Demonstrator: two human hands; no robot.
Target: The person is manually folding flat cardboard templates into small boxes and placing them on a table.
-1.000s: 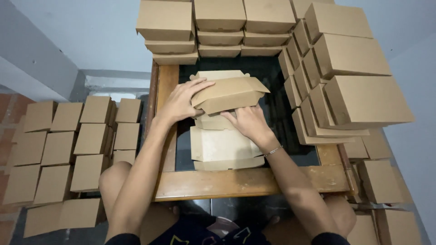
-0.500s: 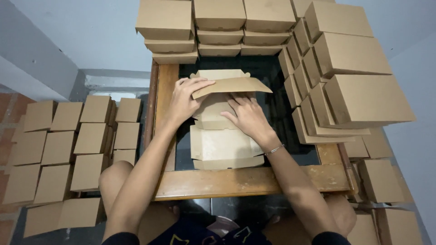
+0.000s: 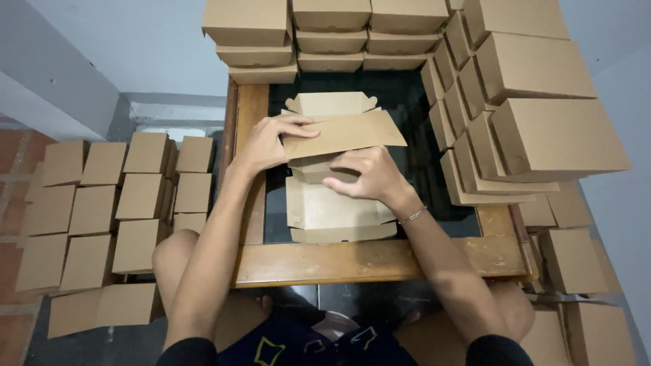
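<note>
Flap (image 3: 346,133) now flatter, both hands folding.

Flat carton blanks (image 3: 339,213) on table (image 3: 352,261); folded boxes (image 3: 536,129) right.

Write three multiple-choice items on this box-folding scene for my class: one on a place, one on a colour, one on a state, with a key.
1. Where do the finished boxes on the table's right side stand?
A. In a leaning row
B. Under the table
C. On the person's lap

2. What colour is the cardboard blank being handled?
A. White
B. Brown
C. Blue

3. How is that blank now?
A. Fully closed box
C. Torn in two
B. Partly folded, one flap raised

Key: 1 A, they lean along the table edge; 2 B, plain brown card; 3 B, the left hand lifts a flap while the right hand presses below.
</note>
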